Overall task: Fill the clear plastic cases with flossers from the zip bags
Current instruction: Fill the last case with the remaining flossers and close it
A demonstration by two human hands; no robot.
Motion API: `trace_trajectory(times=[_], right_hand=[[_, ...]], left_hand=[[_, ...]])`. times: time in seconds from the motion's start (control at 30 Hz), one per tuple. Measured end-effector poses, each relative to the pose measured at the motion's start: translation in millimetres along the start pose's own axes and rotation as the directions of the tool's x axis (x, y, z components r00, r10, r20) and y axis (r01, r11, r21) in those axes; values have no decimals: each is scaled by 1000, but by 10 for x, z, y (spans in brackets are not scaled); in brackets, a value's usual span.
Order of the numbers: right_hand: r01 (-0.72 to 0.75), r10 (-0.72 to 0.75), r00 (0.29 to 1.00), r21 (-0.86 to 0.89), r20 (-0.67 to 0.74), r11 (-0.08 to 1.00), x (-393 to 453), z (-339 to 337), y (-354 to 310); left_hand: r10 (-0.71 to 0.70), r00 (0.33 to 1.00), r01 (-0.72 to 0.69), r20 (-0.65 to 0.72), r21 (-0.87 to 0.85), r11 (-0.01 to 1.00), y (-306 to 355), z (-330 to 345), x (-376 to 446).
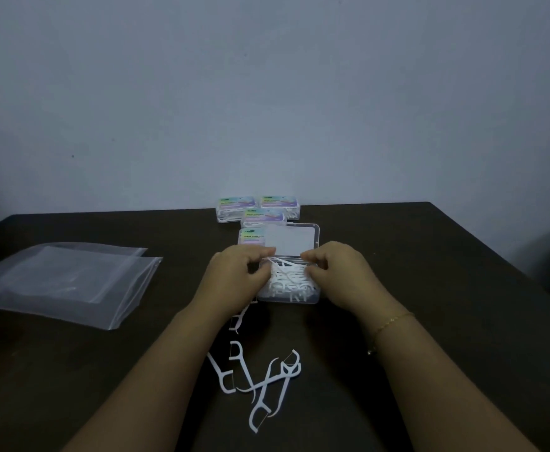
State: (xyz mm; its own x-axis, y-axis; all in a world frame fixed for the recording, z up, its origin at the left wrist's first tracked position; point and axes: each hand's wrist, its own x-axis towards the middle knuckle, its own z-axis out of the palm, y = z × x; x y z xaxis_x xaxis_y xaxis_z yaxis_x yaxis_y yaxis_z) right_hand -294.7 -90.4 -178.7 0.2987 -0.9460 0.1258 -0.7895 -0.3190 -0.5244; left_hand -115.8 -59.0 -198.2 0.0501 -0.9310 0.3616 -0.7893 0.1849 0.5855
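An open clear plastic case (312,296) lies mid-table, its lid (291,240) tipped back, packed with white flossers (288,282). My left hand (234,275) and my right hand (338,269) sit at its two sides, fingers curled and pinching the flossers at the top of the pile. Several loose white flossers (260,380) lie scattered on the table between my forearms. Clear zip bags (61,282) lie flat at the left, one with a flosser or two still inside.
Three closed labelled cases (257,208) filled with flossers stand at the table's far edge, and a fourth labelled case (250,236) lies just behind the open one. The dark table (430,288) ends at a plain wall. A thin bracelet circles my right wrist.
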Motion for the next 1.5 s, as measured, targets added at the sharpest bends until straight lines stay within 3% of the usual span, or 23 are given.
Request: trace_trajectory(times=[0.1,0.2,0.37,0.57,0.87,1.03,1.2,1.4,1.5], right_hand=[[-45,47,998,43,-30,998,-7,-36,35],[-97,97,995,69,0,993,-20,-73,65],[-122,118,990,52,78,991,-44,-69,37],[-120,119,988,0,102,993,-22,-32,4],[-56,57,998,-17,42,998,1,35,13],[-16,17,1000,-33,11,999,24,77,3],[35,-34,998,20,-55,999,31,30,72],[148,-126,983,-163,136,976,-45,62,-30],[138,-115,985,-177,130,974,-35,50,-23]], left_hand=[[-114,993,112,-40,-40,993,-49,-74,-3],[-171,985,172,27,-52,984,-109,-121,-3],[-44,992,42,118,25,999,-46,-25,-26],[-66,997,59,41,165,985,-10,111,-29],[-41,999,40,3,92,995,39,183,-46],[-9,1000,8,-20,-42,999,50,125,-56],[-50,999,51,14,-67,996,-68,-30,-2],[51,989,-40,135,-79,996,-116,-3,8],[-18,973,23,231,-18,1000,-71,69,-25]])
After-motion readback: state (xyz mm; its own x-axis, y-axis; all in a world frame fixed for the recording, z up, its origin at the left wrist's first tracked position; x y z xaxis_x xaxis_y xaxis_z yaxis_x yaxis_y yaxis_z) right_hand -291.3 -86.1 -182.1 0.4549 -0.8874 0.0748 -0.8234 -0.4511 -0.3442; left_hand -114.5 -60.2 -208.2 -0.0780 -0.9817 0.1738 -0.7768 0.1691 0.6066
